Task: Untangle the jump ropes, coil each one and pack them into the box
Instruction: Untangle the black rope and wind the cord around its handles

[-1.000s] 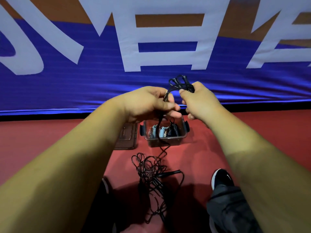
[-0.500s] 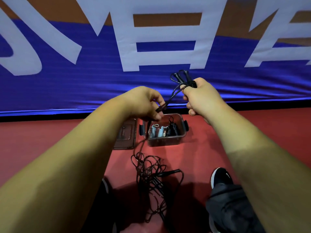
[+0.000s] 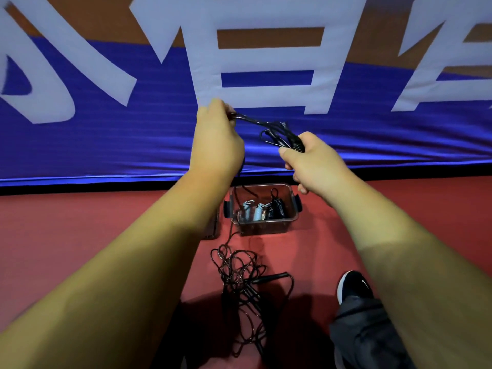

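The tangle (image 3: 241,278) is left loose mid-floor (image 3: 106,222) so rope can be fed up; box (image 3: 262,228) is parked at the floor's far edge, coils (image 3: 266,211) already inside; a bundle (image 3: 283,137) is clenched in the right hand (image 3: 312,162), its strand (image 3: 250,120) pinched taut by the left hand (image 3: 215,141), probably for wrapping; lid (image 3: 213,231) mostly hidden by the left arm (image 3: 133,262).

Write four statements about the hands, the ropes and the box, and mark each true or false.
1. The left hand and the right hand both grip the black rope. True.
2. The box is empty. False: coiled ropes, light and black, lie in it.
3. A tangled pile of rope lies on the red floor, nearer the person than the box. True.
4. The right hand holds one straight strand. False: it holds a bunch of loops.
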A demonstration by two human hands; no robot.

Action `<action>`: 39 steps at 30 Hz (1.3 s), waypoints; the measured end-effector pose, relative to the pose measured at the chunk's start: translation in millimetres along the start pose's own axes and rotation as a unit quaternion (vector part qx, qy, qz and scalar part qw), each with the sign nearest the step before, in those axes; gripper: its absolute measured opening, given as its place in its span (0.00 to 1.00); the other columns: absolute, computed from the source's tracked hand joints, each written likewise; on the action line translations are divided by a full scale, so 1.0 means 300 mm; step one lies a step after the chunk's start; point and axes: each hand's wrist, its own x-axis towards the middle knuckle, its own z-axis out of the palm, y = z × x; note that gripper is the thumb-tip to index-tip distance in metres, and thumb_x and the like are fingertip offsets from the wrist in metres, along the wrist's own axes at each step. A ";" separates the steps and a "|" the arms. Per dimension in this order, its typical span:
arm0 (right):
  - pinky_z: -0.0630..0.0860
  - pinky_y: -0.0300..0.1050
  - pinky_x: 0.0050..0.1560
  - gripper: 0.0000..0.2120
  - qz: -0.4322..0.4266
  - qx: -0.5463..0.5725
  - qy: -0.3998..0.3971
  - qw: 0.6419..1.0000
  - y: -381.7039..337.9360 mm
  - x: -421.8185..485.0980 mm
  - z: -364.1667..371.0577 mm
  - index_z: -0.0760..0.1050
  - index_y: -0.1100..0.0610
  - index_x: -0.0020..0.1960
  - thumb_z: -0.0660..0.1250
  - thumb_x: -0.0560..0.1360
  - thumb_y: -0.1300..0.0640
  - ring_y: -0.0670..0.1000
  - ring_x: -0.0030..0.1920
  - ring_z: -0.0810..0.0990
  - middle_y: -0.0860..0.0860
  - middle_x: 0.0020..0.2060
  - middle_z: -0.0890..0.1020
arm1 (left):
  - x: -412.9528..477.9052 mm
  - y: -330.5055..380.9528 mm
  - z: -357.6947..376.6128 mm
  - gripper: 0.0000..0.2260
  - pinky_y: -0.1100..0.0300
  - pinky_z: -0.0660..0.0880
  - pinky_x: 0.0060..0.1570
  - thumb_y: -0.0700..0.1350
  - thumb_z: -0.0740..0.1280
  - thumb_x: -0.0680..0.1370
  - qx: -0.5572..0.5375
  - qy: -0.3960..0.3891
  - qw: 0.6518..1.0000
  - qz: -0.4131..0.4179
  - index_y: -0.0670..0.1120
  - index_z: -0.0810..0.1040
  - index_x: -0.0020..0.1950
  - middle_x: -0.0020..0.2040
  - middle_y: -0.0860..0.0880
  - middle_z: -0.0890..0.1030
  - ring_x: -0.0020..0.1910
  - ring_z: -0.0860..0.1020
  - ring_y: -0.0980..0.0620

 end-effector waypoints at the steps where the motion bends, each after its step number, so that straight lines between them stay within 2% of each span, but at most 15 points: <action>1: 0.78 0.54 0.35 0.09 0.004 0.002 0.000 1.000 0.002 0.002 -0.001 0.73 0.51 0.51 0.67 0.80 0.46 0.55 0.29 0.76 0.53 0.43 0.84 | 0.003 -0.004 0.006 0.07 0.41 0.81 0.49 0.37 0.60 0.81 -0.057 -0.020 0.998 -0.037 0.48 0.71 0.54 0.54 0.47 0.75 0.47 0.83 0.44; 4: 0.77 0.52 0.35 0.09 0.024 0.028 0.010 0.999 0.004 0.008 -0.012 0.74 0.52 0.53 0.67 0.80 0.47 0.55 0.29 0.76 0.51 0.42 0.83 | 0.006 0.008 0.010 0.03 0.43 0.82 0.53 0.42 0.61 0.85 -0.228 -0.127 0.953 -0.155 0.46 0.71 0.52 0.47 0.49 0.80 0.51 0.87 0.50; 6: 0.77 0.54 0.36 0.11 0.042 0.035 0.023 0.998 0.006 0.014 -0.022 0.74 0.53 0.54 0.66 0.79 0.46 0.56 0.30 0.77 0.50 0.42 0.83 | 0.001 0.021 -0.009 0.05 0.46 0.74 0.52 0.38 0.61 0.85 -0.359 -0.205 0.891 -0.186 0.43 0.72 0.50 0.42 0.48 0.77 0.55 0.87 0.46; 8: 0.76 0.53 0.36 0.11 0.054 0.050 0.030 0.997 0.010 0.021 -0.031 0.74 0.53 0.55 0.66 0.79 0.46 0.56 0.29 0.76 0.50 0.41 0.83 | -0.004 0.031 -0.047 0.07 0.48 0.76 0.55 0.34 0.63 0.84 -0.432 -0.285 0.835 -0.188 0.43 0.72 0.49 0.40 0.48 0.78 0.57 0.86 0.42; 13: 0.73 0.45 0.28 0.10 0.071 0.095 0.040 0.992 0.018 0.032 -0.036 0.75 0.54 0.56 0.68 0.82 0.48 0.53 0.29 0.74 0.52 0.42 0.82 | -0.024 -0.003 -0.104 0.11 0.44 0.79 0.60 0.31 0.67 0.77 -0.474 -0.474 0.722 -0.170 0.43 0.77 0.56 0.59 0.43 0.84 0.51 0.86 0.44; 15: 0.73 0.46 0.29 0.10 0.073 0.094 0.042 0.992 0.019 0.034 -0.040 0.74 0.54 0.56 0.68 0.82 0.48 0.53 0.29 0.74 0.53 0.42 0.82 | -0.035 -0.010 -0.101 0.15 0.46 0.80 0.59 0.30 0.67 0.76 -0.482 -0.507 0.699 -0.148 0.42 0.76 0.60 0.63 0.40 0.83 0.49 0.86 0.46; 17: 0.74 0.47 0.30 0.09 0.075 0.087 0.038 0.993 0.018 0.033 -0.043 0.74 0.54 0.55 0.68 0.82 0.49 0.54 0.30 0.75 0.53 0.42 0.82 | -0.042 -0.008 -0.095 0.16 0.50 0.80 0.53 0.27 0.66 0.77 -0.480 -0.532 0.686 -0.123 0.42 0.73 0.60 0.62 0.40 0.83 0.47 0.85 0.47; 19: 0.73 0.46 0.29 0.06 0.079 0.089 0.024 0.993 0.016 0.029 -0.042 0.75 0.53 0.55 0.67 0.82 0.51 0.53 0.30 0.74 0.53 0.42 0.82 | -0.051 -0.003 -0.089 0.16 0.54 0.80 0.48 0.26 0.66 0.76 -0.422 -0.554 0.711 -0.100 0.42 0.71 0.58 0.57 0.39 0.84 0.44 0.84 0.48; 22: 0.73 0.48 0.31 0.06 0.078 0.059 0.009 0.995 0.012 0.022 -0.046 0.74 0.55 0.54 0.66 0.81 0.53 0.55 0.31 0.75 0.53 0.42 0.82 | -0.068 -0.003 -0.077 0.15 0.61 0.80 0.40 0.26 0.71 0.75 -0.254 -0.568 0.776 -0.104 0.40 0.72 0.54 0.51 0.34 0.84 0.38 0.84 0.53; 24: 0.74 0.51 0.33 0.07 0.070 0.028 0.005 0.997 0.013 0.019 -0.055 0.74 0.55 0.53 0.66 0.80 0.52 0.56 0.31 0.75 0.54 0.42 0.82 | -0.067 -0.027 -0.059 0.14 0.63 0.77 0.35 0.32 0.77 0.73 -0.129 -0.550 0.816 -0.118 0.40 0.74 0.49 0.41 0.42 0.84 0.33 0.81 0.54; 27: 0.79 0.58 0.36 0.09 0.049 -0.036 -0.012 0.998 0.010 0.004 -0.055 0.73 0.54 0.53 0.67 0.78 0.50 0.57 0.28 0.77 0.58 0.41 0.83 | -0.038 -0.091 -0.015 0.18 0.57 0.77 0.36 0.42 0.84 0.69 0.109 -0.432 0.887 -0.119 0.47 0.74 0.41 0.34 0.48 0.80 0.34 0.78 0.48; 30: 0.83 0.57 0.41 0.09 0.024 -0.103 -0.014 0.994 0.002 -0.014 -0.043 0.73 0.54 0.53 0.67 0.80 0.49 0.56 0.25 0.79 0.58 0.43 0.86 | -0.027 -0.116 0.021 0.11 0.54 0.77 0.43 0.43 0.79 0.73 0.268 -0.261 0.924 -0.077 0.48 0.76 0.44 0.45 0.46 0.82 0.44 0.79 0.43; 33: 0.83 0.58 0.42 0.08 0.019 -0.096 -0.002 0.995 -0.001 -0.014 -0.042 0.72 0.54 0.53 0.66 0.82 0.50 0.56 0.26 0.78 0.58 0.44 0.86 | -0.035 -0.108 0.056 0.06 0.51 0.77 0.47 0.41 0.70 0.78 0.248 -0.228 0.941 -0.041 0.49 0.80 0.54 0.52 0.45 0.83 0.52 0.80 0.41; 36: 0.84 0.64 0.42 0.08 0.027 -0.077 0.005 0.997 -0.001 -0.012 -0.050 0.72 0.54 0.54 0.66 0.82 0.50 0.57 0.28 0.78 0.59 0.45 0.85 | -0.049 -0.084 0.045 0.03 0.56 0.77 0.46 0.40 0.70 0.80 0.117 -0.352 0.926 -0.070 0.47 0.83 0.52 0.44 0.47 0.84 0.42 0.81 0.48; 39: 0.84 0.64 0.40 0.08 0.017 -0.081 -0.009 0.996 -0.005 -0.020 -0.048 0.73 0.53 0.54 0.67 0.82 0.49 0.57 0.28 0.78 0.59 0.45 0.85 | -0.063 -0.068 -0.002 0.04 0.52 0.75 0.50 0.42 0.75 0.78 -0.049 -0.487 0.864 -0.119 0.47 0.84 0.53 0.44 0.49 0.85 0.44 0.80 0.52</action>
